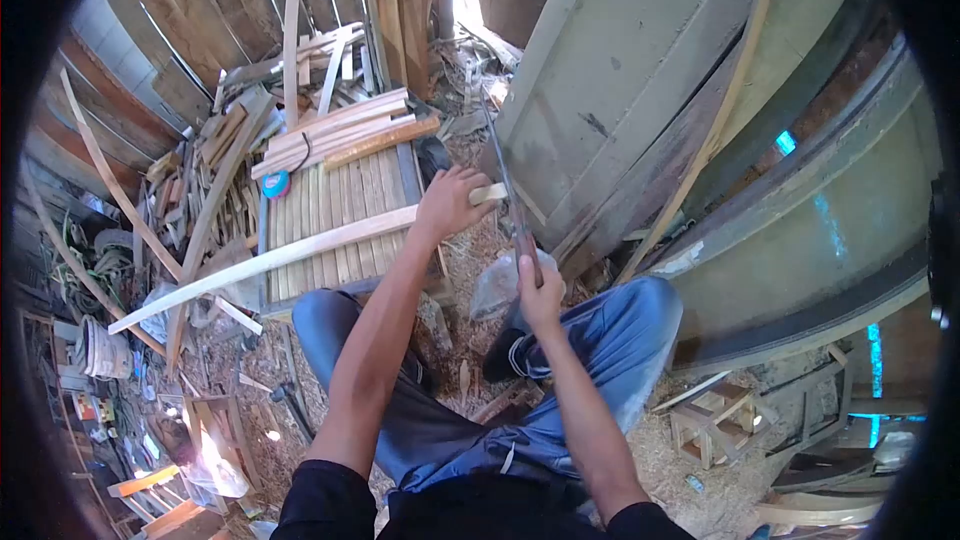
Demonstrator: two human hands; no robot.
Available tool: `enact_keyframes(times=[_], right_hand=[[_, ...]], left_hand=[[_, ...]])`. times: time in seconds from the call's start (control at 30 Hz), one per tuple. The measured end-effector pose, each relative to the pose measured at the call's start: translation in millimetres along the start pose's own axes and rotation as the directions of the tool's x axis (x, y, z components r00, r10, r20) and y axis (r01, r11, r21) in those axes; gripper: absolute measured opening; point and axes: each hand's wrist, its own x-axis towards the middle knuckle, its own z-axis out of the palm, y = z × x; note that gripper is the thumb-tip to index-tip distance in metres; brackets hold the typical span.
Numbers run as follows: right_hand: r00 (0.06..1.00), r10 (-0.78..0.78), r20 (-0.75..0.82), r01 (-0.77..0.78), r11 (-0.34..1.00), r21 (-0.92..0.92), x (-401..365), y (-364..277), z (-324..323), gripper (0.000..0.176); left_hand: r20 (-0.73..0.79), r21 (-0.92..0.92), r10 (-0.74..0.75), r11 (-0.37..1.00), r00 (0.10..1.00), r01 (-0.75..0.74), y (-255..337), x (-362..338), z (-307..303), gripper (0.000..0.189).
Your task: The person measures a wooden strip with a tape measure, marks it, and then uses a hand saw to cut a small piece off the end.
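Note:
My left hand (455,202) is closed over a long pale wooden strip (320,242) near its right end. The strip lies across a slatted wooden panel (350,198), its far end reaching out past the panel's left side. In my right hand (541,290) is the wooden handle of a handsaw (507,175). The narrow blade points up and away from me, right beside the strip's short free end. Both hands are in front of my bent knees.
Several cut strips (340,130) and a blue tape measure (275,183) lie on the panel. A scrap wood pile (215,155) stands behind it. Large grey boards (640,70) lean at the right. A plastic bag (497,290) and a small wooden frame (718,424) rest on the shavings-covered floor.

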Motion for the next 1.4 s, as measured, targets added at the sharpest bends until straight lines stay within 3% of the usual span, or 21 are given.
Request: enact_keyframes(times=[0.1, 0.23, 0.33, 0.5, 0.57, 0.63, 0.77, 0.87, 0.97, 1.03, 1.1, 1.23, 1.3, 1.33, 1.4], right_hand=[[0.981, -0.144, -0.132, 0.143, 0.99, -0.018, -2.8, 5.9, 12.5, 0.044], [0.996, -0.057, -0.071, 0.058, 0.998, 0.018, 10.4, -7.2, 4.8, 0.044], [0.996, 0.033, 0.088, -0.027, 0.997, -0.065, 28.4, -33.4, -14.3, 0.047], [0.996, 0.054, 0.066, -0.043, 0.986, -0.163, 18.3, -89.2, -10.5, 0.052], [0.994, 0.076, 0.08, -0.059, 0.979, -0.197, 12.6, -105.0, -7.8, 0.054], [0.981, 0.164, 0.103, -0.14, 0.968, -0.207, 6.5, -119.2, -4.7, 0.056], [0.976, 0.162, 0.143, -0.128, 0.967, -0.221, 26.6, -129.5, -8.6, 0.055], [0.922, 0.303, 0.243, -0.288, 0.953, -0.096, 42.4, -131.0, -17.5, 0.046], [0.927, 0.295, 0.231, -0.302, 0.953, -0.005, 30.5, -116.3, -20.8, 0.045], [0.979, 0.123, 0.162, -0.125, 0.992, 0.003, 10.5, -94.0, -13.5, 0.043], [0.954, 0.21, 0.214, -0.25, 0.951, 0.18, -9.7, -76.5, -12.7, 0.039], [0.975, 0.16, 0.152, -0.2, 0.932, 0.301, -22.3, -36.1, -2.9, 0.033], [0.991, 0.071, 0.116, -0.085, 0.99, 0.115, -25.8, -34.8, -0.9, 0.028], [0.991, 0.074, 0.111, -0.087, 0.99, 0.114, -26.2, -52.4, -3.6, 0.028], [0.985, 0.132, 0.115, -0.122, 0.988, -0.09, -22.6, -97.5, -19.5, 0.026]], left_hand=[[0.018, -0.028, 0.024, 0.999, 1.0, -0.023, 5.3, 1.4, -3.2, 0.033], [0.036, 0.013, 0.03, 0.999, 0.999, -0.031, -1.5, 2.1, -11.4, 0.039], [0.115, 0.003, -0.081, 0.997, 0.99, 0.081, -1.6, 2.9, -10.1, 0.042], [0.205, 0.009, -0.188, 0.982, 0.96, 0.19, -2.0, -8.1, -16.7, 0.042], [0.202, -0.034, -0.095, 0.994, 0.975, 0.104, -5.6, -20.3, -20.5, 0.039], [0.277, -0.067, -0.19, 0.974, 0.942, 0.216, 8.8, -17.9, -30.7, 0.039], [0.198, -0.154, -0.151, 0.971, 0.968, 0.183, 6.3, -18.0, -28.2, 0.044], [0.122, -0.147, -0.176, 0.97, 0.977, 0.193, -1.3, -19.4, -20.0, 0.048], [0.108, -0.13, -0.178, 0.973, 0.978, 0.191, -4.5, -19.5, -16.6, 0.048], [0.09, -0.123, -0.17, 0.976, 0.981, 0.18, -4.0, -18.4, -14.6, 0.048], [0.074, -0.104, -0.16, 0.98, 0.984, 0.167, -0.7, -18.7, -16.2, 0.047], [0.141, -0.071, -0.197, 0.975, 0.97, 0.208, 4.6, -23.1, -24.0, 0.047], [0.157, -0.046, -0.207, 0.975, 0.965, 0.217, 4.5, -22.3, -26.5, 0.047], [0.178, -0.049, -0.218, 0.972, 0.96, 0.229, 3.6, -21.9, -26.8, 0.048], [0.203, -0.061, -0.224, 0.969, 0.953, 0.241, 2.3, -22.4, -24.8, 0.049]])
